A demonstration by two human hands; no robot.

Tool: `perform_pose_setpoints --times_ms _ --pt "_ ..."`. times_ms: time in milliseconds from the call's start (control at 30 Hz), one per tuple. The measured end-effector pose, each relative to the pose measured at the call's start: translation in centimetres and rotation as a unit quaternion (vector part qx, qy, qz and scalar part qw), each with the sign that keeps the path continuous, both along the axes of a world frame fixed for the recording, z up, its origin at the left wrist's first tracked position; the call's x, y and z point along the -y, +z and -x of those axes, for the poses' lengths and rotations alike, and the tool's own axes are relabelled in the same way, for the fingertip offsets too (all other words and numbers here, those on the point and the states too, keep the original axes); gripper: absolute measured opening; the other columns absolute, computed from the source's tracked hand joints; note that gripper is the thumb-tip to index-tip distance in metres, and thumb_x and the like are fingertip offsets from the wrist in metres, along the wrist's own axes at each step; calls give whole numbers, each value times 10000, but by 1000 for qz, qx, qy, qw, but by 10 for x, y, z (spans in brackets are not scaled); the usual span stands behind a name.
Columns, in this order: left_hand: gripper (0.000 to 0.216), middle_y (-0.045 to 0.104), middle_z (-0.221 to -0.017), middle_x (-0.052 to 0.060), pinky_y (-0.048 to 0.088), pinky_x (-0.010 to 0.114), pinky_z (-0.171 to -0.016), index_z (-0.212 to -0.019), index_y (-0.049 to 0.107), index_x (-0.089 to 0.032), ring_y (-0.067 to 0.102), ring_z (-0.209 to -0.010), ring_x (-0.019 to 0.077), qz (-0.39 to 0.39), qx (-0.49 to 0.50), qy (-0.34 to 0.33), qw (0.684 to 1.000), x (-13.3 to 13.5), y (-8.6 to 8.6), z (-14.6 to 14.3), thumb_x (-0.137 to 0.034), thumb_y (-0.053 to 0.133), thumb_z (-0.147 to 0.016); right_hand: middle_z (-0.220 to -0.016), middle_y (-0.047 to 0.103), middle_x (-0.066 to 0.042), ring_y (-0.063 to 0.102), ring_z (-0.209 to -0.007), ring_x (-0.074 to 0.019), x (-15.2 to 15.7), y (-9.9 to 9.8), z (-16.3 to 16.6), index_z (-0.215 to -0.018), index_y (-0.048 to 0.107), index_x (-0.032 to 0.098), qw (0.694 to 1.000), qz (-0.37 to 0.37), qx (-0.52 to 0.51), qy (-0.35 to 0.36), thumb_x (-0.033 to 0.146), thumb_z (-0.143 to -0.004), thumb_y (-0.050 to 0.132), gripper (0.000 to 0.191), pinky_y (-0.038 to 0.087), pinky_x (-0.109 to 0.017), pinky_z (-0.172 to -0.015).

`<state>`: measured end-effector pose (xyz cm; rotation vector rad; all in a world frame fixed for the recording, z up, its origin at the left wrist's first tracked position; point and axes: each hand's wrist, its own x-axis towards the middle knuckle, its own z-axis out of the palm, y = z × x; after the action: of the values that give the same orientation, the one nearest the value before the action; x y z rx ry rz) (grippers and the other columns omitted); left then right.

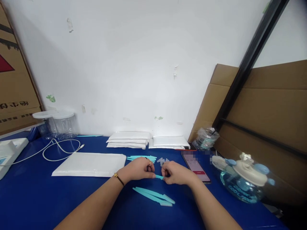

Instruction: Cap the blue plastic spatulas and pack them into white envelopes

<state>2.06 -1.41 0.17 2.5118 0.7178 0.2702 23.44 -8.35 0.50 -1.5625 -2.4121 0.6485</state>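
Observation:
A turquoise eyebrow razor (159, 177) is stretched level between my two hands, low over the blue table. My left hand (141, 168) pinches its handle, while the fingers of my right hand (177, 173) close on its other end, hiding that tip. In front of my hands lie a few more turquoise eyebrow razors (151, 195), wider ends to the right. Behind my left hand is another bunch of turquoise razors (134, 157), partly covered by the hand. Several small translucent caps (163, 161) lie just beyond my right hand.
A white padded envelope (91, 164) lies left of my hands, near a coiled white cable (55, 159). Stacked white envelopes (128, 139) sit by the wall. To the right are a phone (195, 167) and a clear water jug (244, 185). Lidded plastic jars (64, 126) stand back left.

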Motion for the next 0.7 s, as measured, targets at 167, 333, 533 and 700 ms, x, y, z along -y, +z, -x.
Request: perform_pose_setpoints --times_ms 167,333,533,700 --pt "143 664 -806 2 355 216 -619 -810 661 -231 573 -764 158 -63 -10 47 997 -7 -5 -3 -334 577 -758 -673 590 7 515 -592 -106 -4 3 2 -742 598 167 997 -42 -43 -45 204 -759 574 48 340 -190 -523" --pt "173 669 -836 12 364 228 -656 -800 664 -225 580 -780 166 -109 -12 107 988 -24 -1 7 -349 547 -770 -721 604 -16 528 -642 -127 -9 1 -7 -737 592 170 991 -97 -39 -83 176 -781 534 73 364 -210 -575" --pt "215 673 -848 13 374 233 -657 -803 654 -216 587 -802 172 -105 19 161 981 -36 0 19 -359 495 -785 -798 595 -46 545 -716 -174 -6 21 -16 -784 559 183 968 -150 -99 -174 328 -753 595 153 403 -260 -626" --pt "202 680 -836 7 379 244 -677 -808 654 -220 593 -790 173 -126 24 160 979 -37 -3 19 -355 505 -791 -722 547 -70 569 -899 -278 59 38 -7 -747 529 245 947 -204 -237 -74 559 -837 382 359 440 -370 -719"
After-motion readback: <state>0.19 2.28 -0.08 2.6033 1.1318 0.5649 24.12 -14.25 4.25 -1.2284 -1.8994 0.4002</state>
